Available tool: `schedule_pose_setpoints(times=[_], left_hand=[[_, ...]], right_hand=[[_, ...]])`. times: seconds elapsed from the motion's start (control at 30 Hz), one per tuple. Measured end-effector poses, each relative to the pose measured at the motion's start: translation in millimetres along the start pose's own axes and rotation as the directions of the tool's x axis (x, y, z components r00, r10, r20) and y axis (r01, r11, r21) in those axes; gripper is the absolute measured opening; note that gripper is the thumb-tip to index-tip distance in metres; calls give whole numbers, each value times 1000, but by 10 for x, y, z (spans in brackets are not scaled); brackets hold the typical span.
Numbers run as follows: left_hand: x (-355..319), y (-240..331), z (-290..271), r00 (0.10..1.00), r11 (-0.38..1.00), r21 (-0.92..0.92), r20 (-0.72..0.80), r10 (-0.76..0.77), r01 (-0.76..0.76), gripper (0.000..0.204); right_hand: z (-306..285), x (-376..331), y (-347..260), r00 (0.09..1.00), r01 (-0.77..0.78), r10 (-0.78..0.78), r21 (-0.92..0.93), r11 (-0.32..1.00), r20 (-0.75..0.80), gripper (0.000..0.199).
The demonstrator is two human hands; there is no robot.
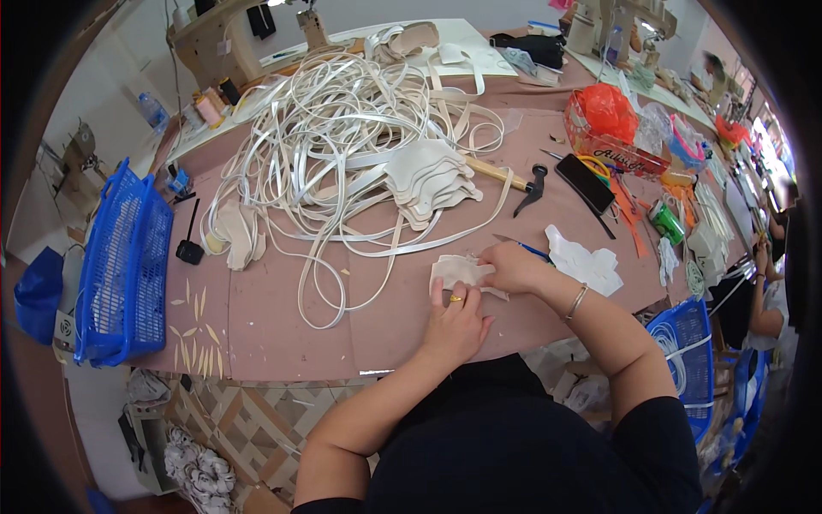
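A small beige cut piece point(454, 270), of leather or fabric, lies on the table just in front of me. My left hand point(459, 324), wearing a gold ring, rests its stretched fingers on the near side of this piece, thumb apart. At the right edge of the piece, my right hand point(512, 269) has its fingers bent and pinched on it; the fingertips are partly hidden. Behind the right hand lies a pointed tool with a blue handle point(538, 252), partly covered. White cut pieces point(584, 261) lie just to the right of that hand.
A tangle of white straps point(342, 128) fills the table's far middle, with stacked beige pieces point(431, 182) beside it. A hammer point(533, 190), black phone point(586, 183) and green can point(666, 223) lie right. Blue baskets point(128, 265) stand left; another person's arm point(762, 291) shows far right.
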State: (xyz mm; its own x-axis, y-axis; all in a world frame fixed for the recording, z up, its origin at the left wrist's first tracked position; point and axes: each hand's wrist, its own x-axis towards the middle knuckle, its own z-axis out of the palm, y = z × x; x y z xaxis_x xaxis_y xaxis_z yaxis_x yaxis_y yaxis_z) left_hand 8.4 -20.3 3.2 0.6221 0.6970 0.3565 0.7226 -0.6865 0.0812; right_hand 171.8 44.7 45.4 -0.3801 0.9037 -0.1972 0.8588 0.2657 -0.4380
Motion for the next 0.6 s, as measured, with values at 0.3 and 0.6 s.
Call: schedule_pose_setpoints(times=[0.3,0.6], left_hand=[[2,-19,20,999,1000,-16,-50,1,-1,51],[96,-16,-23,994,994,-110,102,34,-22,50]], right_hand=[[84,-272,0,980,-172,179,86,981,-91,31],[92,-134,21,987,-147,144,-40,988,-68,28]])
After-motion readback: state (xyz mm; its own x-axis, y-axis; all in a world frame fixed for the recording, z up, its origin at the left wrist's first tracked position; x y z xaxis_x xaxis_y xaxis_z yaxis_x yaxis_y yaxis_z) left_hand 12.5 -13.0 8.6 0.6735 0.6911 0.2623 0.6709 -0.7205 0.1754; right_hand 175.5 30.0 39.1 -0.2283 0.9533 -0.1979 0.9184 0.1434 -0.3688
